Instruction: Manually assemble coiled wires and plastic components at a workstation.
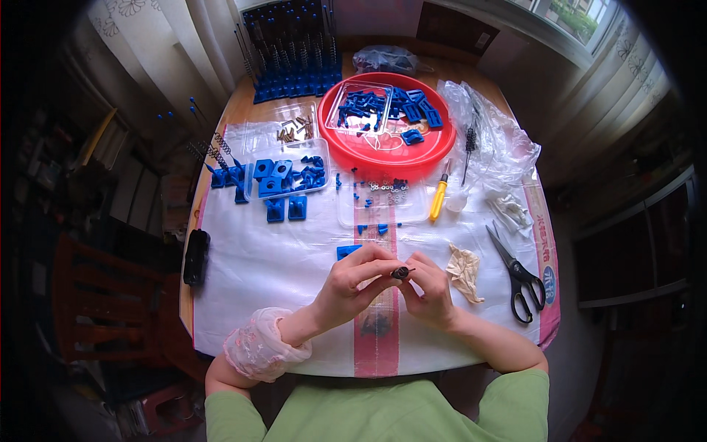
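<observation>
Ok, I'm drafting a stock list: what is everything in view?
Table: one, white-covered, centre
Dark piece: one, black, front
Basin: one, red, back
Blue parts: many, blue, in basin
Container: one, clear, left
Loose blocks: two, blue, before container
Brass pieces: several, brassy, left
Spring stands: many, blue, back left
Small bits: several, blue, centre
Washers: many, silvery, centre
Screwdriver: one, yellow, right
Brush: one, black, back right
Plastic bags: at least two, clear, back
Tissue: one, white, right
Scissors: one, black, right
Cloth: one, beige, front right
Case: one, black, left
Chair: one, brown, left
Curtains: two, pale, back
Window: one, white-framed, right
Sleeve cover: one, pink, left forearm
Shirt: one, green, bottom
Left hand, right hand: two, bare, at dark piece
</observation>
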`<action>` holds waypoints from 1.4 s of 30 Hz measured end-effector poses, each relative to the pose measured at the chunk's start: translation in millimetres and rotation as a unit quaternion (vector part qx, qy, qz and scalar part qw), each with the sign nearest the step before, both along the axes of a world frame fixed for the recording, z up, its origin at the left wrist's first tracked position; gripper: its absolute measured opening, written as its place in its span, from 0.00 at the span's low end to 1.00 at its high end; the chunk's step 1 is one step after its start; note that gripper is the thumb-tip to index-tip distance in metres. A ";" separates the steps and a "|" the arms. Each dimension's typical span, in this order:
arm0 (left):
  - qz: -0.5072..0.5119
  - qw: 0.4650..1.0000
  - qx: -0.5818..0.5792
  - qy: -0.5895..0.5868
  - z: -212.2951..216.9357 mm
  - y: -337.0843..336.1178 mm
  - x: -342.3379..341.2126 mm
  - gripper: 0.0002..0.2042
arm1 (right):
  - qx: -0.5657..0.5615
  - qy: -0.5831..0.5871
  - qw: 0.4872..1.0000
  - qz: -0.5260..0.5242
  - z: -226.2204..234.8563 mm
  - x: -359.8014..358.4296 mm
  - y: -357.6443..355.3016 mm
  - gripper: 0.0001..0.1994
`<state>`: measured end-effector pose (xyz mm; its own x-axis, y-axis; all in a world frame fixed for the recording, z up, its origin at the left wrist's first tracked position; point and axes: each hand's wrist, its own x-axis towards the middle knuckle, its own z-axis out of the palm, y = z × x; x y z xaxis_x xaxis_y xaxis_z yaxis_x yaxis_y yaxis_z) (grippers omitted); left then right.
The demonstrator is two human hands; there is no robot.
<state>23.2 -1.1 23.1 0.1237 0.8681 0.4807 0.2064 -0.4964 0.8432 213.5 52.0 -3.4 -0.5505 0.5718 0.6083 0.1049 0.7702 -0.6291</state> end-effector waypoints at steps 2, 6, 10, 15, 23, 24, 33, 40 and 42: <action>0.001 1.000 -0.003 0.001 -0.3 -0.4 0.0 0.15 | 0.003 0.003 1.000 -0.001 -0.9 -0.7 -0.2 0.12; -0.002 1.000 0.009 -0.001 -1.3 0.0 -0.6 0.15 | 0.009 0.004 1.000 -0.004 -0.9 -2.1 -0.7 0.13; -0.002 1.000 0.001 0.004 -0.1 0.2 -1.6 0.15 | 0.010 0.002 1.000 -0.005 -1.0 -2.0 -0.2 0.13; -0.003 1.000 0.012 0.004 -1.4 1.1 -1.5 0.15 | 0.005 0.001 1.000 -0.001 -2.4 -1.3 0.1 0.13; -0.007 1.000 0.015 0.000 -2.1 1.5 -1.7 0.16 | 0.004 0.006 1.000 0.000 -3.4 -1.7 -0.2 0.12; -0.008 1.000 0.015 0.001 -2.5 1.7 -1.6 0.16 | 0.004 0.007 1.000 -0.001 -3.5 -1.6 -0.1 0.12; -0.007 1.000 0.008 0.005 -4.0 0.1 -1.9 0.18 | 0.005 0.013 1.000 -0.001 -3.6 -2.6 -0.3 0.12; 0.102 0.984 0.027 -0.141 3.6 -1.8 1.5 0.25 | -0.017 0.029 0.999 0.000 -2.0 -4.6 -1.0 0.11; 0.059 0.991 0.054 -0.108 -3.9 -10.3 -20.5 0.23 | -0.026 0.028 0.999 -0.009 -0.7 -2.8 -1.6 0.09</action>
<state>2.7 -11.4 19.2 -0.0921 0.8121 0.5762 0.0895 -0.5696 0.8170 210.7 50.4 -4.1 -0.5064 0.6132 0.6062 0.0824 0.7342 -0.6739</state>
